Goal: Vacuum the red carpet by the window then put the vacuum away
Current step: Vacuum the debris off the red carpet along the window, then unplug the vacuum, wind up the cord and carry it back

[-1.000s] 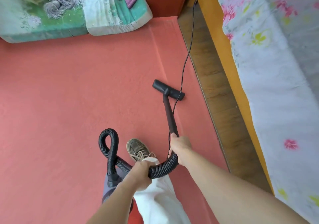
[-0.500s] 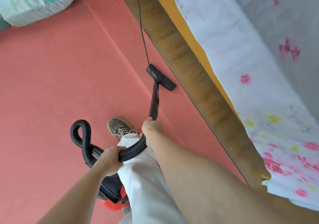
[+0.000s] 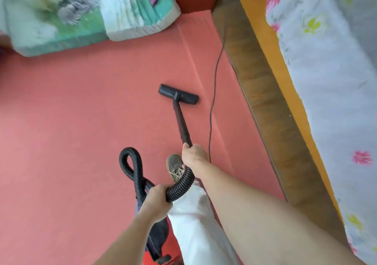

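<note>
rt hand: fingers clamped on wand, centre frame. lt hand: fingers clamped on hose, below. floor head sits up-frame of rt hand on red carpet; wand axis approx vertical in frame; cord just right.

Nozzle now left of cord

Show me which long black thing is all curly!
The ribbed hose: it bends into a loop left of the shoe. The wand is straight and stiff, and the thin cord trails along the carpet without looping.
</note>
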